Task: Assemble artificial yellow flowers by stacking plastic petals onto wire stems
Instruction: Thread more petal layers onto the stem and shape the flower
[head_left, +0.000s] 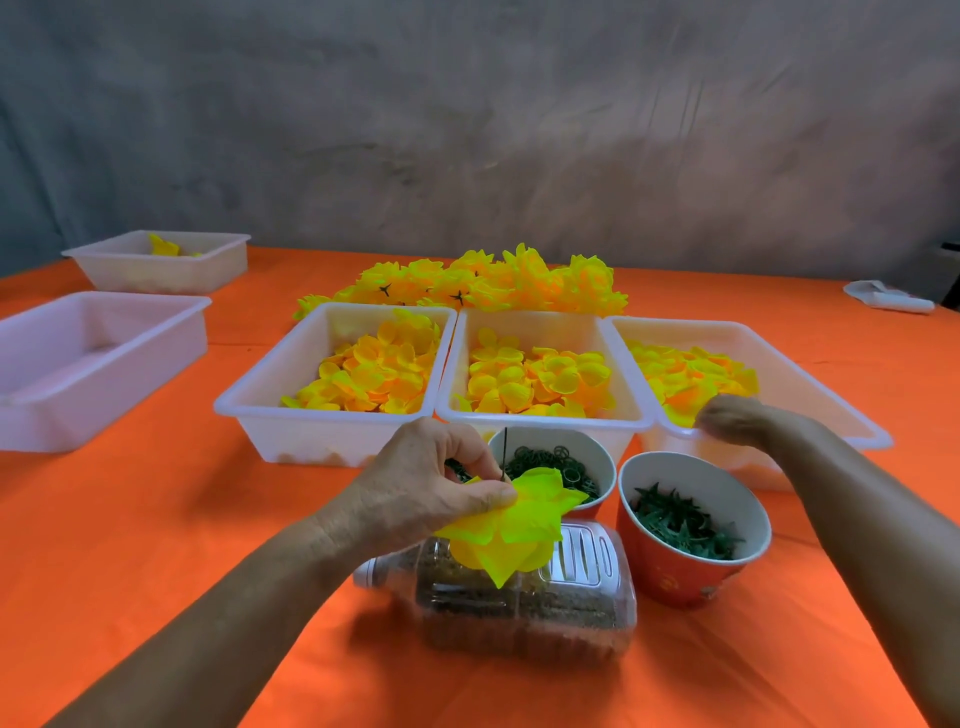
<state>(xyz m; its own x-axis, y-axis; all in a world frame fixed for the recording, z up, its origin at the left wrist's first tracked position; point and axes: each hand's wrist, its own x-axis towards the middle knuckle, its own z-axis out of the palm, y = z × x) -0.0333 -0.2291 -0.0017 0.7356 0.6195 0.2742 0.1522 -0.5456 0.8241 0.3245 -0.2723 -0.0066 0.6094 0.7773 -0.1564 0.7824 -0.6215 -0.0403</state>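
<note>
The left hand (426, 483) is pinching a partly built flower (511, 525) between thumb and fingers, above a clear jar (524, 608) lying on its side on the bench (156, 545). The wire stem (505, 454) is standing nearly upright, its long axis vertical, free tip pointing up past the fingertips. The stacked yellow petals are fanning out below the grip, with one pointed petal hanging down over the jar.

The right hand (732, 418) is reaching into the right bin (810, 395), fingers curled down onto the loose petals (691, 376). Whether this grip is grasping a petal cannot be told; the fingertips are blurred.

Three white bins are sitting side by side: left bin (270, 395), middle bin (540, 415) and the right one, each holding yellow petals. Finished flowers (483, 283) are piled behind them. Two red cups are standing near the jar: the rear cup (592, 457) holding dark rings, the front cup (691, 566) holding green spiked pieces. The print on the front cup is too small to read. Two more bins are sitting at far left, the near one (93, 364) and the far one (161, 260), the latter holding a few yellow pieces.
</note>
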